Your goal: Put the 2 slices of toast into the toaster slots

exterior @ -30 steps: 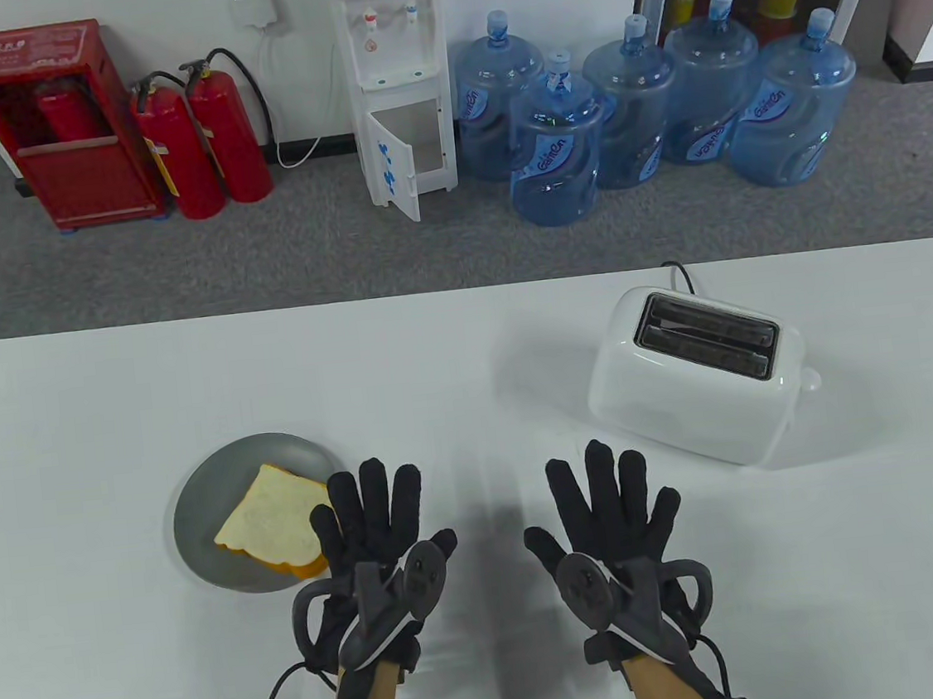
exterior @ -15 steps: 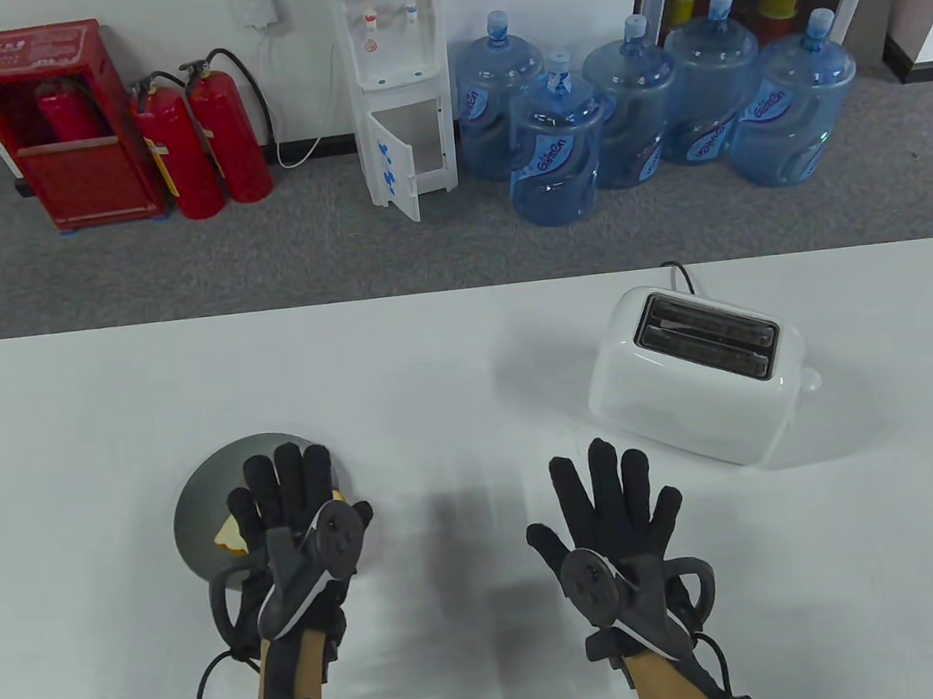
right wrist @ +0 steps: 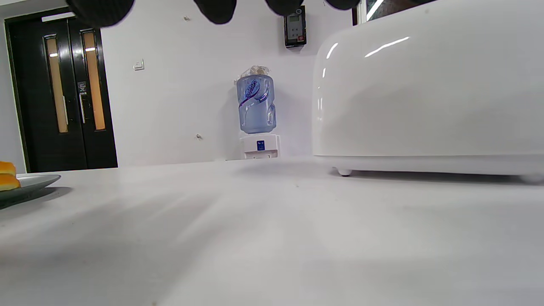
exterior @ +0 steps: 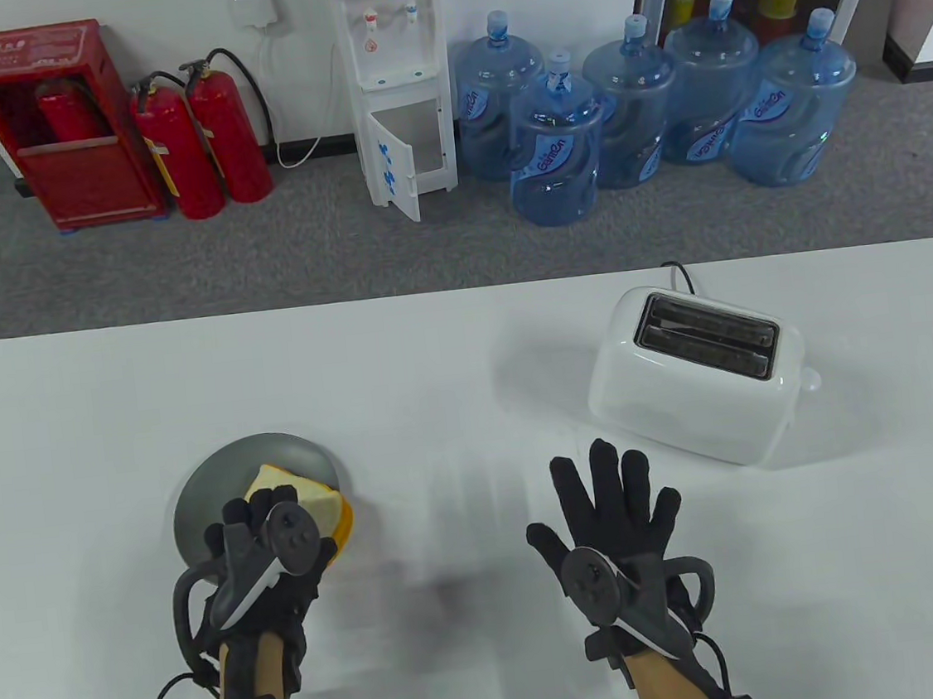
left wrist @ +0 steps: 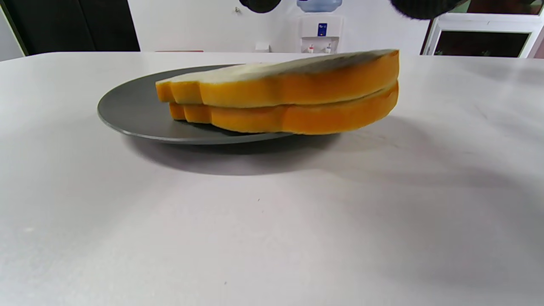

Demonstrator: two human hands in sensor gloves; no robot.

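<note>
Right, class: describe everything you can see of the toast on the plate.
The toast is two slices stacked flat, one on the other, on a grey plate. Each has a pale, whitish face and a smooth orange-yellow crust; the look is more of a model than of real bread. The stack hangs out past the plate's rim on one side, above the white table. In the table view the left hand covers its near part; whether the fingers touch it cannot be told.

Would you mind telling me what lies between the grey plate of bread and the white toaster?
Only bare white table lies between the round grey plate and the white two-slot toaster; the table view and right wrist view both show it.
</note>
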